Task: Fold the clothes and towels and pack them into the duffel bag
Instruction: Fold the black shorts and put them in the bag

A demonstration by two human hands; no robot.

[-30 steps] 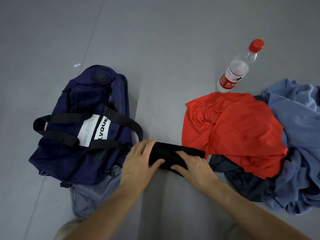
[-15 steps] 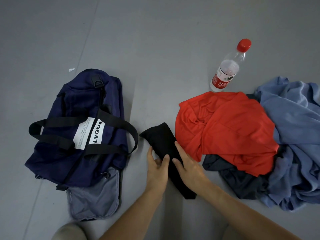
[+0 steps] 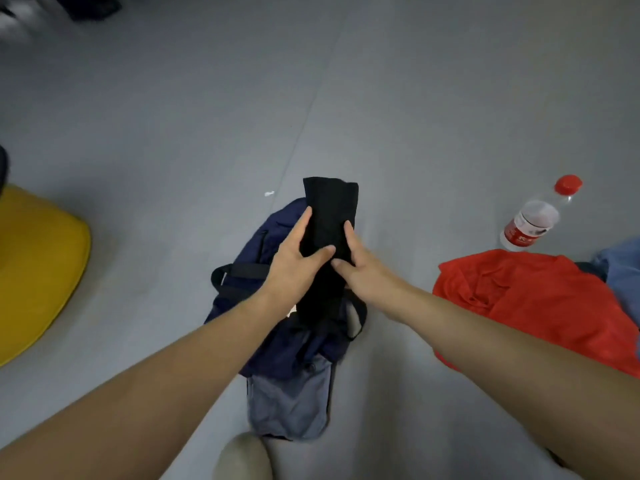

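Floor [image 3: 415, 116]: plain grey, with one thin seam running across it away from the person; it carries everything here.
Duffel bag [image 3: 277, 351]: navy, lying on the floor in the middle, directly below the hands, its black straps [image 3: 242, 271] looped over its left side.
Bag contents: cannot tell, since the arms and the black garment cover its top.
Grey-blue panel [image 3: 287, 403]: flat fabric touching the bag's near end; whether it belongs to the bag is unclear.
Black garment [image 3: 329, 216]: folded into a narrow strip, held upright above the bag, off the floor.
Left hand [image 3: 294, 261]: grasping the strip's left edge, thumb across its near face.
Right hand [image 3: 363, 268]: grasping the strip's right edge, thumb meeting the left thumb.
Red garment [image 3: 540, 299]: crumpled on the floor to the right, well apart from the bag.
Blue garment [image 3: 620, 271]: just beyond the red one, cut off by the right border.
Bottle [image 3: 533, 220]: clear plastic, red cap, red label, on the floor near the red garment's far side.
Yellow object [image 3: 38, 265]: rounded, on the floor at the far left.
White scrap [image 3: 269, 193]: tiny, just beyond the bag's far end.
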